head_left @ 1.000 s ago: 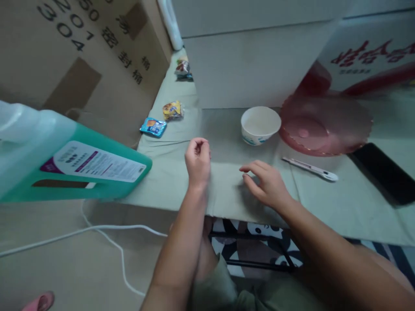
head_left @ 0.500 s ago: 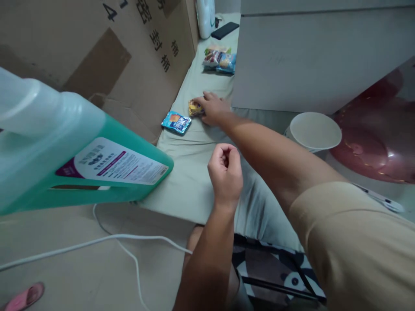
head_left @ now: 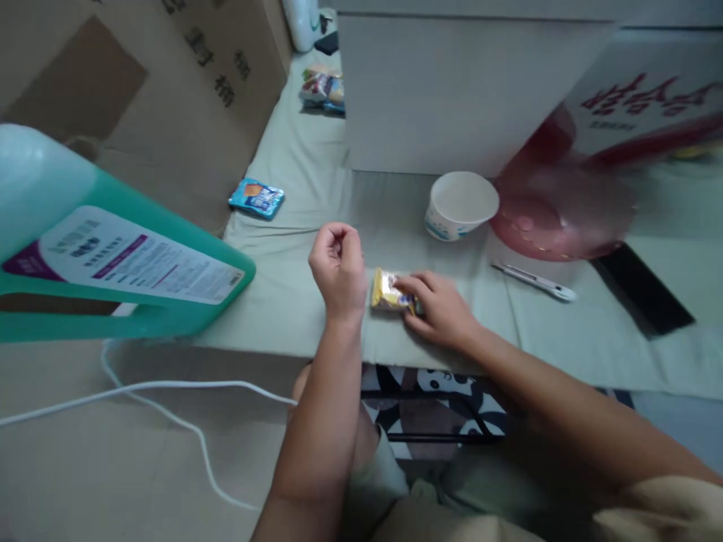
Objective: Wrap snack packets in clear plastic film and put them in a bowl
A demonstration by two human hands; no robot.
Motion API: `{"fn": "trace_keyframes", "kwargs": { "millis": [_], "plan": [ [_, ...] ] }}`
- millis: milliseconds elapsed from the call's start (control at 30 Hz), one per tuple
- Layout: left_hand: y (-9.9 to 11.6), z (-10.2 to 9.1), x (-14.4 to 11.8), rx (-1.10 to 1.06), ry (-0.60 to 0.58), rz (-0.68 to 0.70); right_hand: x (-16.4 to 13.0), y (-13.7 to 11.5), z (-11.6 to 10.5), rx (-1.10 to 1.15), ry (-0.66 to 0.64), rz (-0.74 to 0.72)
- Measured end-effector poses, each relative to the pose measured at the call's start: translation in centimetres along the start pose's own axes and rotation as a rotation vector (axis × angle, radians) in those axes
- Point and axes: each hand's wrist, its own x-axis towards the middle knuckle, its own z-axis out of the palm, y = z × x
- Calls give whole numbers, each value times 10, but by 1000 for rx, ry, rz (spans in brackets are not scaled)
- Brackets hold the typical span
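My right hand (head_left: 442,310) grips the right part of a small yellow snack packet (head_left: 389,290), which is at the front of the cloth-covered surface (head_left: 305,316). My left hand (head_left: 340,271) is curled into a loose fist left of it, and no object shows in its hollow. Farther left, a blue snack packet (head_left: 257,198) lies flat beside the cardboard box. Several more snack packets (head_left: 323,88) are grouped at the back, partly hidden by the white panel.
A large jug of green liquid (head_left: 163,256) stands left, before a cardboard box (head_left: 186,135). To the right are a white paper cup (head_left: 460,203), a pink transparent bowl (head_left: 559,226), a utility knife (head_left: 534,281) and a black flat object (head_left: 644,290). A white cable (head_left: 186,385) crosses the floor.
My right hand has drawn the yellow packet back from beside the blue one, toward me and to the right. My left hand stays curled. The view has turned right.
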Motion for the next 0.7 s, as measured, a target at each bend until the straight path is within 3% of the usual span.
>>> {"fn": "trace_keyframes", "kwargs": {
  "millis": [67, 167, 267, 433, 600, 700],
  "plan": [
    [5, 14, -10, -25, -31, -68, -45, 14, -4, 83, 50, -47],
    [15, 41, -28, -93, -82, -143, -74, 27, -7, 197, 178, -1],
    [23, 71, -47, -142, -129, -131, -74, 35, -8, 297, 269, 83],
    [27, 113, -75, -112, -166, -152, -70, 43, -18, 417, 333, 37],
    [19, 147, -92, -119, -157, -170, -76, 51, -33, 396, 413, 108],
    [8, 163, -99, -128, -174, -75, -81, 59, -38, 398, 447, 218]
  ]
}}
